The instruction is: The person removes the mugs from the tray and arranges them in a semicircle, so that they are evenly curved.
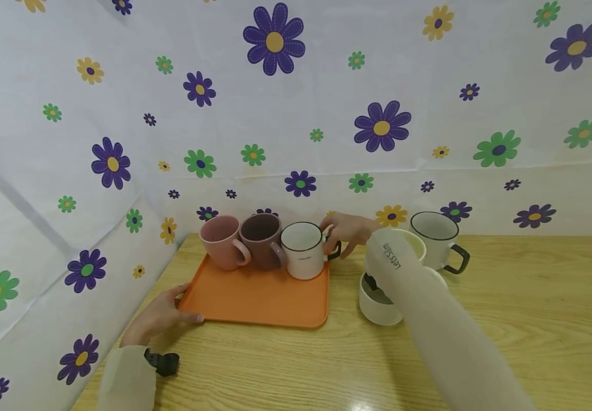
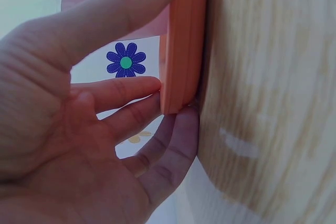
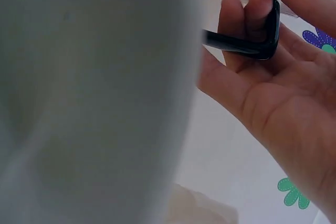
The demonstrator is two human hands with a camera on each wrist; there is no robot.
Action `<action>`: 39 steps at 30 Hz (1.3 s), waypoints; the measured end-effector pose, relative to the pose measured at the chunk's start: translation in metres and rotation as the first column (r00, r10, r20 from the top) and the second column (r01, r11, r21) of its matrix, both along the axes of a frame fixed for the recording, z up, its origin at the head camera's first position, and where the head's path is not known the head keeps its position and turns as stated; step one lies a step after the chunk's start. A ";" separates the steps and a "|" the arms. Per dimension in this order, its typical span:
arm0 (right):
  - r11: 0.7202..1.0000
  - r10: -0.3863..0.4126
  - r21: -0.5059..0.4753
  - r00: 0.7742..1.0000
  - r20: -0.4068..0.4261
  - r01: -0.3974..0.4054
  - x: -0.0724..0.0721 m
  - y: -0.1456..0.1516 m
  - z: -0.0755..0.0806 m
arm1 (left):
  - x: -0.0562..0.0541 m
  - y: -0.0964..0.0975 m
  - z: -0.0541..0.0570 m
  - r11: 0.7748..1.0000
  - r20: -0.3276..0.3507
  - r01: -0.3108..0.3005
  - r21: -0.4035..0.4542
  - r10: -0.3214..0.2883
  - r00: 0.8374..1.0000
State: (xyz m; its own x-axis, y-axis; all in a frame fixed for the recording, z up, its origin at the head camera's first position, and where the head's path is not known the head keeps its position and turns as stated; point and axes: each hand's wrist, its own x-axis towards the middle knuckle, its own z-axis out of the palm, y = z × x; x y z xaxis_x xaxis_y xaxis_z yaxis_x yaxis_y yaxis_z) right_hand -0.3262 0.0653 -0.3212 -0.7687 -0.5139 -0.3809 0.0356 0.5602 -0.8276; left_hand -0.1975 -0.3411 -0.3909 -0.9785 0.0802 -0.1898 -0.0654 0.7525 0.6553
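An orange tray (image 1: 260, 302) lies on the table at the left. My left hand (image 1: 159, 314) holds its front left corner, with the thumb over the rim and the fingers against the edge (image 2: 184, 51). Along the tray's back stand a pink mug (image 1: 220, 251), a mauve-brown mug (image 1: 260, 251) and a white mug with a black rim (image 1: 303, 260). At the white mug's right side, my right hand (image 1: 349, 229) has its fingers curled at the black handle (image 3: 241, 45). Part of this grip is hidden behind the handle.
Right of the tray stands another black-rimmed white mug (image 1: 431, 242). Near it are a pale yellow mug (image 1: 418, 242) and a low white mug (image 1: 380, 314), both partly covered by my right sleeve (image 1: 444, 319). A flowered cloth (image 1: 316, 103) hangs behind the wooden table (image 1: 265, 371).
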 end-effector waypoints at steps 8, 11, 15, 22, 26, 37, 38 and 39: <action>0.997 0.038 0.072 0.999 0.024 -0.039 0.001 -0.006 0.001 | 0.001 -0.001 -0.001 1.000 -0.013 0.005 0.016 -0.005 1.000; 0.996 0.038 0.083 0.999 -0.007 -0.038 0.002 -0.007 0.002 | 0.001 -0.002 -0.002 1.000 -0.019 0.004 0.015 -0.004 1.000; 0.997 0.033 0.064 0.999 -0.039 -0.031 0.002 -0.006 0.002 | 0.002 -0.002 -0.002 1.000 -0.013 -0.003 0.003 0.003 1.000; 1.000 -0.004 -0.019 0.990 -0.141 0.002 0.004 0.004 0.004 | 0.003 -0.001 -0.001 1.000 -0.021 0.002 -0.003 -0.002 1.000; 0.999 -0.037 -0.034 0.975 -0.220 0.030 0.006 0.011 0.009 | 0.002 0.001 0.000 1.000 -0.032 0.006 0.011 -0.005 0.999; 0.993 -0.072 -0.111 0.956 -0.283 0.042 0.018 0.017 0.021 | 0.003 0.000 0.000 1.000 -0.015 -0.009 0.009 0.009 1.000; 0.993 -0.073 -0.110 0.955 -0.286 0.043 0.019 0.017 0.021 | 0.003 0.000 0.000 1.000 -0.015 -0.010 0.008 0.010 1.000; 0.993 -0.075 -0.110 0.954 -0.290 0.044 0.020 0.016 0.022 | 0.003 -0.001 -0.001 1.000 -0.014 -0.011 0.005 0.011 1.000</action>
